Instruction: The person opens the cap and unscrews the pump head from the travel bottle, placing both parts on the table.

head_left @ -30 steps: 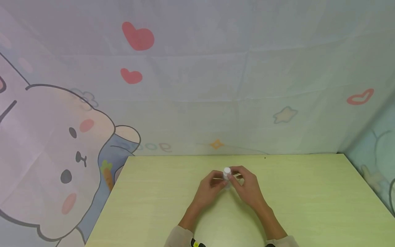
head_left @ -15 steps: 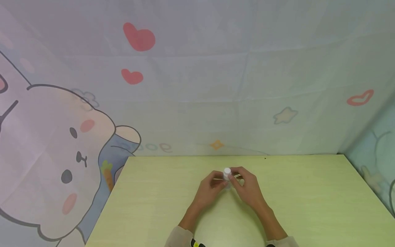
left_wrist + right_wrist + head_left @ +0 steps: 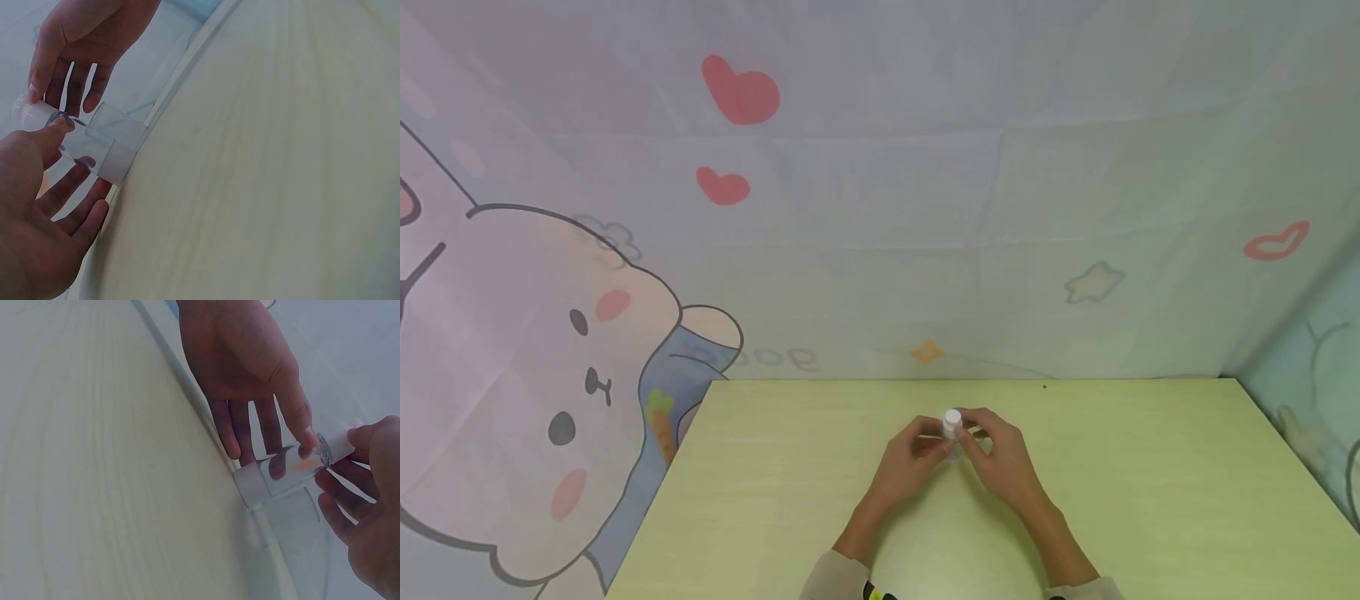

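A small clear bottle with a white screw cap stands upright on the table. My left hand grips its see-through body, thumb just below the neck and fingers round the far side. The right hand pinches the white cap between thumb and forefinger, its other fingers spread loosely beside the bottle. Close by the bottle's base, a short clear cylinder like an overcap stands on the table; it shows in both wrist views. In the head view the hands hide much of the bottle.
A pale yellow-green wood-grain table spreads out under both arms. Behind its back edge hangs a printed cloth with a rabbit, hearts and stars. A small dark speck lies near the back edge.
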The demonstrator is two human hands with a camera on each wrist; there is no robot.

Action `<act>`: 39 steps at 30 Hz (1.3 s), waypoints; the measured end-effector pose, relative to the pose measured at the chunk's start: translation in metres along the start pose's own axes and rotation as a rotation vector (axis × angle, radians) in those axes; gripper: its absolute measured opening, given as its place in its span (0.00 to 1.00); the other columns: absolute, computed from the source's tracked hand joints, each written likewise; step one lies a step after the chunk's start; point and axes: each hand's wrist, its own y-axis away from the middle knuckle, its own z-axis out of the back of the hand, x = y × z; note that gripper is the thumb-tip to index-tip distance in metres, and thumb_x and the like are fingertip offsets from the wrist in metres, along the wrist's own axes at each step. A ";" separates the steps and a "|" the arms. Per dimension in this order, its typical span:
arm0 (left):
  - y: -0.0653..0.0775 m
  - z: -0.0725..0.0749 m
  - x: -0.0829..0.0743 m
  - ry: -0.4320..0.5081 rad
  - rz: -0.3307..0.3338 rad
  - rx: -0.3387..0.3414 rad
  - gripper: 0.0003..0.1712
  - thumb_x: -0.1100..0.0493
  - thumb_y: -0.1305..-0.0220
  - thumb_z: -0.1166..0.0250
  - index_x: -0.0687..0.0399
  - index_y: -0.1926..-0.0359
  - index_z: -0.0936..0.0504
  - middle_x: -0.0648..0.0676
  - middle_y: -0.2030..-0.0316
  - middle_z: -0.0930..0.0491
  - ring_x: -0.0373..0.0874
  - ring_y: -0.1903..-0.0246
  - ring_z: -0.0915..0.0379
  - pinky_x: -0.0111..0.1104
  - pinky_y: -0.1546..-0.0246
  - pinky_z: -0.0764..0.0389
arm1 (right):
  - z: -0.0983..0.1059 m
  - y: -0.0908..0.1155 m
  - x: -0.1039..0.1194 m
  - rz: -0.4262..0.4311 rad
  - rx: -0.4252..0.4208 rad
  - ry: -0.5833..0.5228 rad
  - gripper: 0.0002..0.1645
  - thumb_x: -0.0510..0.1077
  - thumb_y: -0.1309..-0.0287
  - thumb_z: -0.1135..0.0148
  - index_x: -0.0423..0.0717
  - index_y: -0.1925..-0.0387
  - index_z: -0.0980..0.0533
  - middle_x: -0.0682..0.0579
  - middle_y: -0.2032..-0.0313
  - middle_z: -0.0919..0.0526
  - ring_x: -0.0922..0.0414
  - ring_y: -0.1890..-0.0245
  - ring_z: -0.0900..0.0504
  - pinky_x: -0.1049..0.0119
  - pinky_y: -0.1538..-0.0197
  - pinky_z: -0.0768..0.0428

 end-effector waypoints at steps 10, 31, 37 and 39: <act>0.000 0.000 -0.001 0.007 0.006 0.000 0.16 0.51 0.23 0.33 0.44 0.39 0.20 0.48 0.41 0.18 0.47 0.41 0.18 0.35 0.39 0.18 | -0.001 0.001 -0.001 -0.017 0.001 -0.003 0.15 0.39 0.28 0.32 0.41 0.42 0.18 0.52 0.50 0.12 0.53 0.51 0.14 0.51 0.51 0.12; 0.000 0.000 -0.001 0.024 0.012 -0.002 0.17 0.51 0.24 0.32 0.46 0.39 0.19 0.49 0.41 0.17 0.47 0.41 0.18 0.36 0.40 0.17 | 0.000 0.000 0.002 -0.041 -0.024 -0.024 0.12 0.40 0.30 0.30 0.44 0.48 0.18 0.55 0.53 0.13 0.54 0.50 0.15 0.52 0.50 0.13; 0.000 0.000 0.001 0.014 0.004 -0.004 0.17 0.51 0.24 0.32 0.46 0.39 0.20 0.49 0.41 0.18 0.48 0.41 0.18 0.36 0.40 0.17 | 0.001 0.000 0.002 -0.030 -0.014 -0.016 0.12 0.40 0.29 0.31 0.44 0.46 0.18 0.55 0.52 0.13 0.54 0.50 0.15 0.51 0.50 0.13; 0.000 0.000 0.001 0.015 0.005 -0.004 0.17 0.51 0.24 0.32 0.45 0.39 0.20 0.49 0.41 0.18 0.48 0.41 0.18 0.36 0.40 0.17 | 0.001 0.001 0.002 -0.031 -0.011 -0.014 0.12 0.40 0.29 0.31 0.44 0.46 0.18 0.55 0.52 0.13 0.54 0.50 0.15 0.51 0.50 0.13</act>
